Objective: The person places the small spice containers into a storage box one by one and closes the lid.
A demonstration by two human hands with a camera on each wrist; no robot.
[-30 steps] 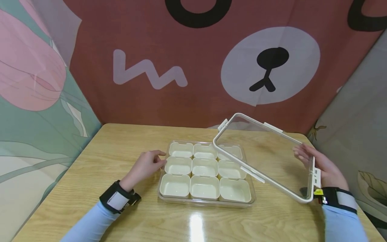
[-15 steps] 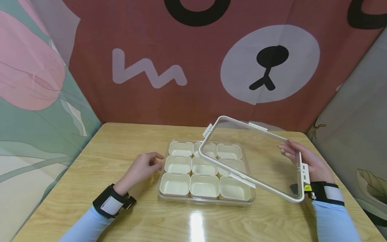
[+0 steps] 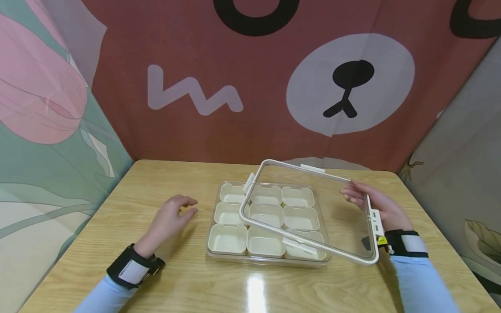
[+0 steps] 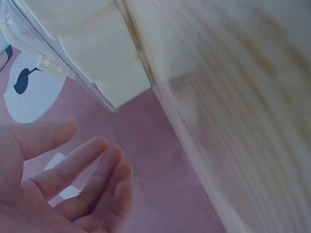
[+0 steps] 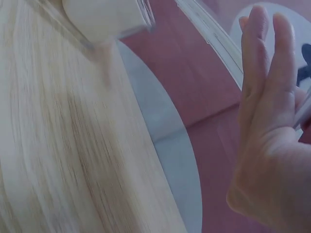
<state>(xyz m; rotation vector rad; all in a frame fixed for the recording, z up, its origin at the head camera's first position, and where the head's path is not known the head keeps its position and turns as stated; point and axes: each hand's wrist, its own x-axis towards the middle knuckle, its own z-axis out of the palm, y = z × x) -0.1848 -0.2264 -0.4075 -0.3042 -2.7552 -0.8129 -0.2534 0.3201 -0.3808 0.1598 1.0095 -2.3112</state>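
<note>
A clear storage box (image 3: 270, 261) stands on the table with several cream square cups (image 3: 228, 239) in rows inside it. Tilted above its right part is a clear lid with a white rim (image 3: 309, 238) and side clips. My right hand (image 3: 381, 206) grips the lid by its right edge, with fingers seen through the clear panel. In the right wrist view, those fingers (image 5: 279, 68) extend along the lid's underside. My left hand (image 3: 170, 219) hovers left of the box, apart from it, fingers loosely bent with nothing in them. The left wrist view shows its bare palm and fingers (image 4: 73, 174).
The wooden table (image 3: 164, 178) extends around the box on all sides. Behind it hangs a brown cloth (image 3: 266, 134) with a bear design, and patterned cloths (image 3: 51, 182) flank both sides. Each wrist wears a black strap (image 3: 131, 266).
My right hand has carried the lid leftward and slightly lower over the box. My left hand has drawn away from the box's left side, toward the left.
</note>
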